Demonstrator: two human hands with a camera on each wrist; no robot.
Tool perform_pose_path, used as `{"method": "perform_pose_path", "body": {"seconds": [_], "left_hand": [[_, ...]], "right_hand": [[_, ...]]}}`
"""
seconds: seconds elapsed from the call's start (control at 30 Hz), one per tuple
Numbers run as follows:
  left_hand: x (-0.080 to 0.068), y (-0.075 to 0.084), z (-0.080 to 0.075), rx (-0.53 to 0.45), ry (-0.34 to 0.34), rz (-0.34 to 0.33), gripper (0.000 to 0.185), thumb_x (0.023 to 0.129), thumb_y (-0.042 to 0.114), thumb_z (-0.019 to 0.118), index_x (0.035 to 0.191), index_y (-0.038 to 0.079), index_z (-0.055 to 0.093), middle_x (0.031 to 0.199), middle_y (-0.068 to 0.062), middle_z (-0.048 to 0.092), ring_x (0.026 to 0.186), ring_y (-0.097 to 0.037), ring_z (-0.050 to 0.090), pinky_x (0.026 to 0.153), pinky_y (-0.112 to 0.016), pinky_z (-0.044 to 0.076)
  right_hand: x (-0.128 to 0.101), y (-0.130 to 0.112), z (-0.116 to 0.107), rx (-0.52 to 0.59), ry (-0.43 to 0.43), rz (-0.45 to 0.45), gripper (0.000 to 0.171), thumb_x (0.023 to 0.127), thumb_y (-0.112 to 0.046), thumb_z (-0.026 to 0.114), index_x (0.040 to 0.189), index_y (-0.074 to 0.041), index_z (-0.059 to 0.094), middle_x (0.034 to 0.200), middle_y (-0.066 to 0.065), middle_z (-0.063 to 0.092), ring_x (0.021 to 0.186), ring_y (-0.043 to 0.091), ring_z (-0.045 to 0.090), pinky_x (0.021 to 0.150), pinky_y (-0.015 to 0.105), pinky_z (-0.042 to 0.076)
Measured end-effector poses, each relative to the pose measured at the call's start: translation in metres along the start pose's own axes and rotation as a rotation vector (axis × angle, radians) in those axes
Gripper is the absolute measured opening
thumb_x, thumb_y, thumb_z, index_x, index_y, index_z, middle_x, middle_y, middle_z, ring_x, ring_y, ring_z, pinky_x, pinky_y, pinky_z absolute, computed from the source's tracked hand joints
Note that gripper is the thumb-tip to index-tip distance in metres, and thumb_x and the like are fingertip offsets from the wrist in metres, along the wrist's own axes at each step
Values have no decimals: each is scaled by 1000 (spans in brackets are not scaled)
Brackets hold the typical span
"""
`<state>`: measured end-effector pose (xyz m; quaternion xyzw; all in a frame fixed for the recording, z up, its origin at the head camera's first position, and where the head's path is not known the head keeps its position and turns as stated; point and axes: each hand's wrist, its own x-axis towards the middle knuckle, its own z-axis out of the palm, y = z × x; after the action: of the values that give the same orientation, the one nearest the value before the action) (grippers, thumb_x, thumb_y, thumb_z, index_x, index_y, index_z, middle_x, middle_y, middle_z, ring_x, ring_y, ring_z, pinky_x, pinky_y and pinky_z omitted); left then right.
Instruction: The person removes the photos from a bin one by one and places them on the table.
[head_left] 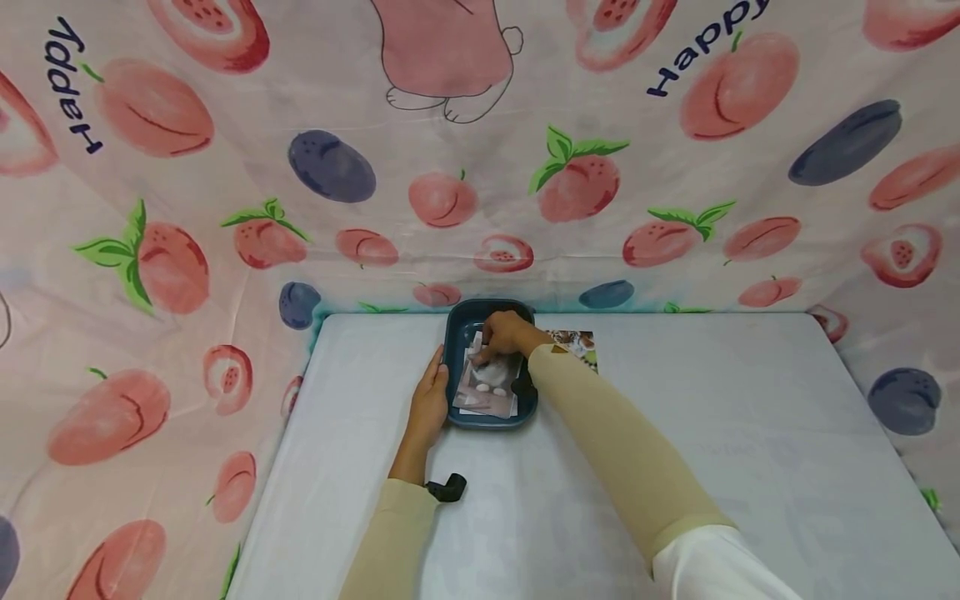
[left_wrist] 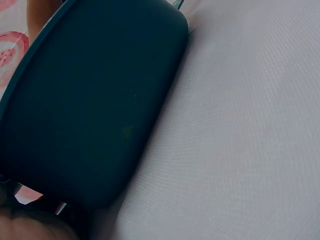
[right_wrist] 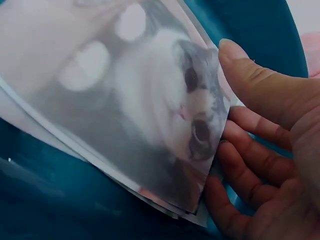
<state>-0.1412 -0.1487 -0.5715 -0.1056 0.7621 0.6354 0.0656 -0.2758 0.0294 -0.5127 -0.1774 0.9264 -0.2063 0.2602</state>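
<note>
A dark blue-green tray (head_left: pixel 495 423) stands at the table's far edge with a small stack of photo prints inside. The top print, a cat photo (right_wrist: pixel 150 100), shows a grey and white cat; white edges of other prints stick out below it. My right hand (head_left: pixel 510 332) reaches into the tray and pinches the far edge of the cat photo, thumb on top and fingers at the underside. Along the tray's left outer wall, my left hand (head_left: pixel 429 400) rests with its fingers straight against it. The tray's side fills much of the left wrist view.
A patterned picture (head_left: pixel 577 340) lies on the white table (head_left: pixel 712 433) just right of the tray, partly hidden by the right forearm. A fruit-print cloth (head_left: pixel 465 158) hangs behind the table. A black camera (head_left: pixel 447 487) sits on the left wrist.
</note>
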Motion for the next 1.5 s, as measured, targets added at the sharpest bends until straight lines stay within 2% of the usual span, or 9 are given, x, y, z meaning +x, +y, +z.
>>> {"method": "perform_pose_path", "body": {"seconds": [0.17, 0.47, 0.63, 0.97, 1.2, 1.37, 1.5], "left_hand": [[0, -1, 1, -9, -1, 18, 52, 111, 45, 35, 162, 35, 29, 169, 5, 26, 159, -26, 18, 128, -55, 15], [-1, -2, 0, -25, -3, 23, 51, 110, 45, 36, 161, 37, 31, 169, 5, 27, 158, -25, 19, 128, -53, 16], [-1, -3, -1, -31, -2, 13, 51, 110, 46, 36, 160, 39, 31, 169, 6, 27, 158, -25, 19, 128, -53, 16], [0, -3, -1, -13, 1, 8, 51, 110, 46, 36, 161, 38, 31, 169, 4, 26, 158, -27, 19, 128, -55, 16], [0, -2, 0, -8, 5, 9, 50, 111, 42, 37, 160, 39, 31, 169, 4, 26, 158, -27, 19, 128, -54, 16], [1, -2, 0, -13, -1, -2, 50, 111, 44, 37, 160, 40, 30, 169, 4, 25, 158, -27, 18, 128, -54, 16], [0, 0, 0, -10, -3, -2, 51, 111, 44, 36, 161, 39, 30, 169, 4, 26, 158, -26, 18, 128, -54, 15]], "right_hand": [[-2, -1, 1, -20, -18, -46, 29, 84, -33, 85, 102, -12, 76, 101, 3, 72, 87, 17, 62, 77, 29, 54], [-5, -3, -3, 13, -123, -133, 28, 88, -24, 82, 114, -16, 79, 108, 1, 77, 96, 15, 67, 89, 31, 56], [-10, -5, -5, 14, -137, -159, 27, 89, -21, 81, 116, -16, 79, 112, 2, 76, 100, 15, 68, 91, 31, 57], [-17, -2, -4, 100, -124, -213, 30, 89, -16, 79, 119, -21, 78, 102, -1, 78, 89, 12, 67, 81, 27, 56], [-25, -3, -5, 83, -97, -233, 36, 91, -17, 77, 127, -24, 74, 116, 4, 74, 104, 18, 68, 88, 33, 58], [-34, -3, -10, 92, -29, -240, 31, 92, -21, 77, 123, -21, 75, 120, 5, 74, 112, 21, 69, 94, 37, 58], [-43, 4, -16, 163, 51, -271, 28, 93, -24, 77, 120, -20, 75, 112, 3, 76, 103, 20, 70, 82, 35, 60]]}}
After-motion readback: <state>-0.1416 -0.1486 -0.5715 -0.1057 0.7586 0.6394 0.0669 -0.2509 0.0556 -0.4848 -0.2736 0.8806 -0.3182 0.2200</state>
